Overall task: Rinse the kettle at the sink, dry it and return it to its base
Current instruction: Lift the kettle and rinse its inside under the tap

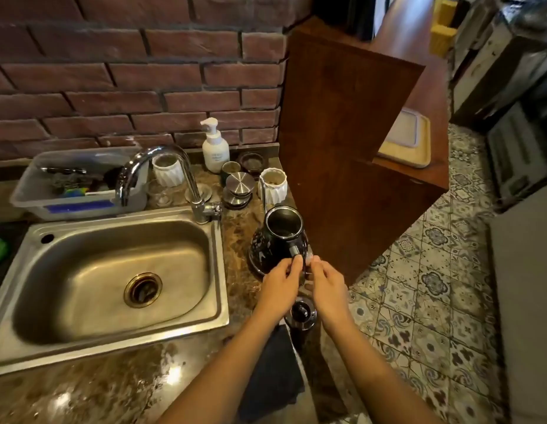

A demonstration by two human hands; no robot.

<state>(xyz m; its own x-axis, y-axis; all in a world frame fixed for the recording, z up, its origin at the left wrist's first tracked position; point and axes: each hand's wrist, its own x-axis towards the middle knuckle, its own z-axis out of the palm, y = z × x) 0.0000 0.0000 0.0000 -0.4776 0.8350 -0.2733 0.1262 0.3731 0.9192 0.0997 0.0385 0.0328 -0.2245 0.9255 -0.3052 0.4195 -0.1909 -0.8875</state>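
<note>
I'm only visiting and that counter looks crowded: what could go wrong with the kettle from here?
The kettle stands lidless near the edge of the counter, left hand and right hand at its handle; a slip might send it to the tiled floor. The round black piece under the wrists lies at that edge and could be knocked off.

The glossy black kettle (266,249) carries pale flecks. The stone counter (238,280) is marbled brown, the brick wall (113,75) is dull red, and the floor tiles (434,283) show blue-grey flower patterns on cream.
</note>
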